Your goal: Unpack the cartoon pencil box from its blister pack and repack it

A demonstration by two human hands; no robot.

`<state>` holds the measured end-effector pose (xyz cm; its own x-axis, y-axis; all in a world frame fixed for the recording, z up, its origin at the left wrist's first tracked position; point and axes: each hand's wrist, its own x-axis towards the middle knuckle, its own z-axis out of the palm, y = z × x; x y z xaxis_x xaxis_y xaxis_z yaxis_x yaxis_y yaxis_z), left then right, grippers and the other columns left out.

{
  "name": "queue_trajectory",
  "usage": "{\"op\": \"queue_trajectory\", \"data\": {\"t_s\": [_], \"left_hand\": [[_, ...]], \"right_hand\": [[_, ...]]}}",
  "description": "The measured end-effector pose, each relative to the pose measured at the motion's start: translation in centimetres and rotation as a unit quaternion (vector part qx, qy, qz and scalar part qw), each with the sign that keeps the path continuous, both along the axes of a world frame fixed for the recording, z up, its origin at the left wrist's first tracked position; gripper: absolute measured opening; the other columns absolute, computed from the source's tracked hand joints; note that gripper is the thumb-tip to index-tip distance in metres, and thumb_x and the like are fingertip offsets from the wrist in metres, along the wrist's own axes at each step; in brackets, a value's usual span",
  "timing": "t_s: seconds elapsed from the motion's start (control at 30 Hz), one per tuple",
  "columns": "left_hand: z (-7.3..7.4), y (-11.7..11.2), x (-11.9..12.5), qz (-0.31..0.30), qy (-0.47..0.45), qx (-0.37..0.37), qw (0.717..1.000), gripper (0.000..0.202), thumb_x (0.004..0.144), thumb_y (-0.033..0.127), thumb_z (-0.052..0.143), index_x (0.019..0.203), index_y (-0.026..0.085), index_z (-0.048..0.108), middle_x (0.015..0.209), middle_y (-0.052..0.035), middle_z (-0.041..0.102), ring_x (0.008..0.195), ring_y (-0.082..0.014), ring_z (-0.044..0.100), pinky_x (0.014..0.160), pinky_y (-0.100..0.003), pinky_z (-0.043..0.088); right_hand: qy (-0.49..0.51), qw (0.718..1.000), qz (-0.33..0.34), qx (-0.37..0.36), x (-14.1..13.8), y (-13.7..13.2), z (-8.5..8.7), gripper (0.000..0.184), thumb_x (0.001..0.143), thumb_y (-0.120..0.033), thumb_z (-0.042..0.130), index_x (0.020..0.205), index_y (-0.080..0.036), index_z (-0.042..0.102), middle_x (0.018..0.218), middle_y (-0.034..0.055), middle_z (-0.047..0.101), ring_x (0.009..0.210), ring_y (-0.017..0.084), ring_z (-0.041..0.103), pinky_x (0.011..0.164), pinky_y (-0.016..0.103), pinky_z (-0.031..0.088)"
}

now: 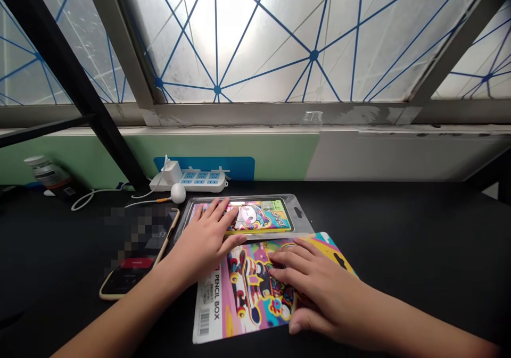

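Note:
My left hand point(213, 227) lies with fingers spread over the left part of a colourful pencil box point(259, 218), which sits in a clear plastic blister tray point(301, 219). Its thumb reaches down toward the near edge of that tray. Nearer to me is a bright backing card point(251, 289), printed with a skateboard picture, a barcode and the words "PENCIL BOX". My right hand point(311, 278) rests on the right half of this card, fingers stretched out and thumb by its near edge. Part of the card's picture is hidden under that hand.
A phone point(139, 262) lies left of the card on the black desk point(419, 251). A white power strip point(203, 181) with a plugged-in adapter and cables stands against the wall. At the far left a bottle point(51, 174) leans beside a black metal post point(107, 129).

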<state>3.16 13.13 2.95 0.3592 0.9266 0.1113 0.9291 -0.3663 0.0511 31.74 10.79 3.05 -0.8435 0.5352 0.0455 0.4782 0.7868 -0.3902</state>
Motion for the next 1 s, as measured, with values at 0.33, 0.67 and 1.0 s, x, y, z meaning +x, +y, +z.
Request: {"op": "queue_trajectory", "data": {"t_s": [0.33, 0.67, 1.0], "left_hand": [[0.1, 0.1, 0.0, 0.004, 0.012, -0.005, 1.0, 0.066, 0.103, 0.064, 0.028, 0.154, 0.025, 0.042, 0.166, -0.01, 0.031, 0.153, -0.0341, 0.026, 0.117, -0.061, 0.029], [0.0, 0.0, 0.3, 0.007, 0.011, 0.002, 1.0, 0.068, 0.102, 0.066, 0.029, 0.155, 0.024, 0.041, 0.166, -0.0104, 0.032, 0.153, -0.0355, 0.026, 0.117, -0.061, 0.028], [0.3, -0.1, 0.5, 0.011, 0.004, -0.009, 1.0, 0.066, 0.102, 0.064, 0.031, 0.155, 0.025, 0.041, 0.166, -0.0096, 0.031, 0.154, -0.0343, 0.025, 0.118, -0.061, 0.027]], "right_hand": [[-0.044, 0.984, -0.167, 0.049, -0.6, -0.1, -1.0, 0.064, 0.093, -0.06, 0.057, 0.138, -0.015, 0.056, 0.122, 0.0181, 0.062, 0.107, 0.037, 0.058, 0.092, 0.055, 0.047], [-0.064, 0.98, -0.183, 0.045, -0.6, 0.0, -1.2, 0.08, 0.085, -0.07, 0.062, 0.143, -0.015, 0.051, 0.123, 0.0179, 0.061, 0.108, 0.038, 0.057, 0.096, 0.059, 0.043], [-0.046, 0.968, -0.207, 0.131, -0.8, -0.5, -0.7, 0.037, 0.097, -0.055, 0.052, 0.093, -0.019, 0.058, 0.09, 0.0096, 0.061, 0.077, 0.026, 0.055, 0.071, 0.042, 0.043]]}}
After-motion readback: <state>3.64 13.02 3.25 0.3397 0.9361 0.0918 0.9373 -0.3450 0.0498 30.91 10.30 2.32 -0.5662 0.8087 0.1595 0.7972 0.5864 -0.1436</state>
